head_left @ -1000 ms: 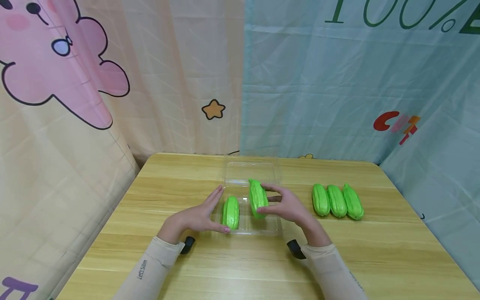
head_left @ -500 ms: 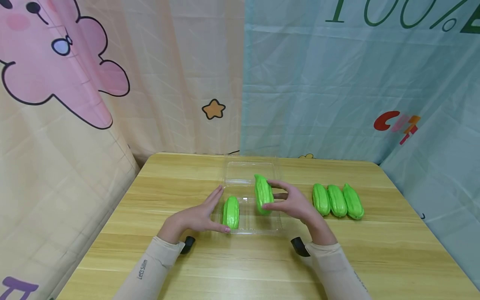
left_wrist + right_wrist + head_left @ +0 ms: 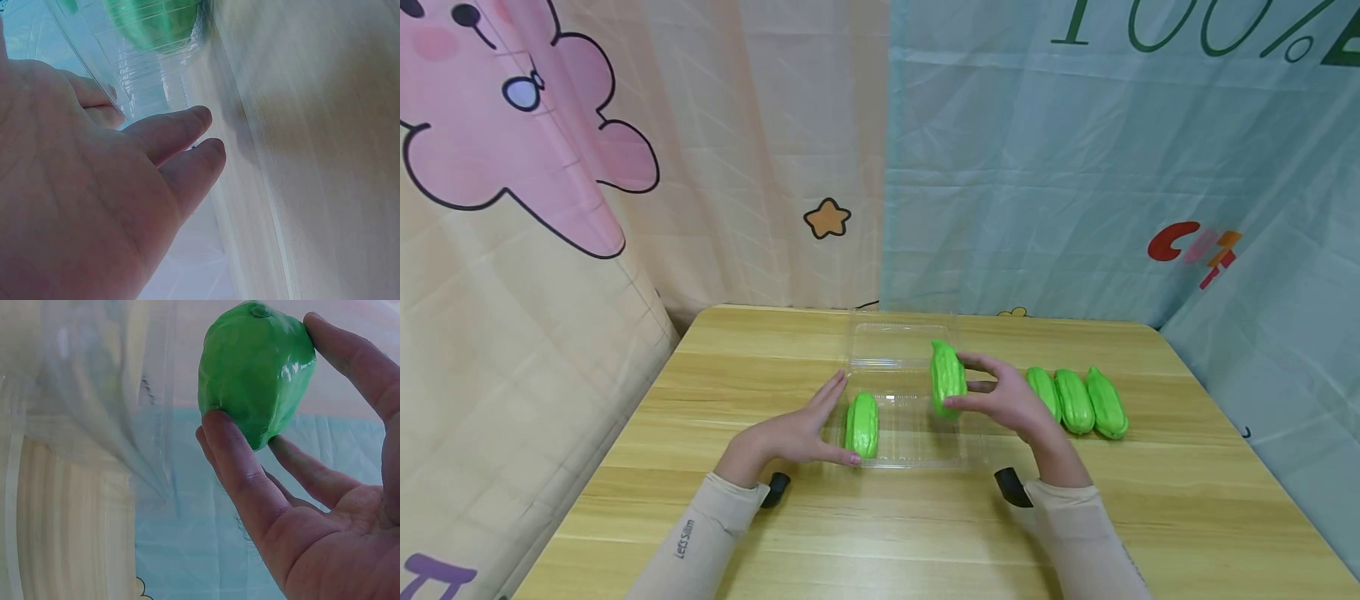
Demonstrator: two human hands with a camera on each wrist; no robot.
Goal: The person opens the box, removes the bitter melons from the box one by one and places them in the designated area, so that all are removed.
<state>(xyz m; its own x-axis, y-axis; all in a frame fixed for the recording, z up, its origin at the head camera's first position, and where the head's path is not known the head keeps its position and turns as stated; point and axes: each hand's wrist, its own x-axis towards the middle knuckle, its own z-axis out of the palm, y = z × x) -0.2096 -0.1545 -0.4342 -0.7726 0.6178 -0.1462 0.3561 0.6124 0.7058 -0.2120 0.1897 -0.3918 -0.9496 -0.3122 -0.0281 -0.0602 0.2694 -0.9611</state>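
Observation:
My right hand (image 3: 1006,398) grips a glossy green ridged bitter melon (image 3: 948,379) between thumb and fingers, raised over the right side of a clear plastic clamshell box (image 3: 906,442). In the right wrist view this bitter melon (image 3: 256,372) shows end-on, fingertips against its sides. Inside the box, at its left, lies a second bitter melon (image 3: 862,426). My left hand (image 3: 793,433) rests at the box's left side, fingers straight and spread, thumb along the front edge. In the left wrist view the clear wall (image 3: 128,75) meets the fingers.
The box's lid (image 3: 901,343) lies folded back, away from me. To the right, three more bitter melons (image 3: 1075,402) sit side by side on the wooden table (image 3: 1165,508), the leftmost partly hidden by my right hand. Printed curtains (image 3: 1075,183) hang behind the table.
My right hand has moved right and slightly up and away, carrying the bitter melon from the box's middle toward its right side. The left hand has stayed in place.

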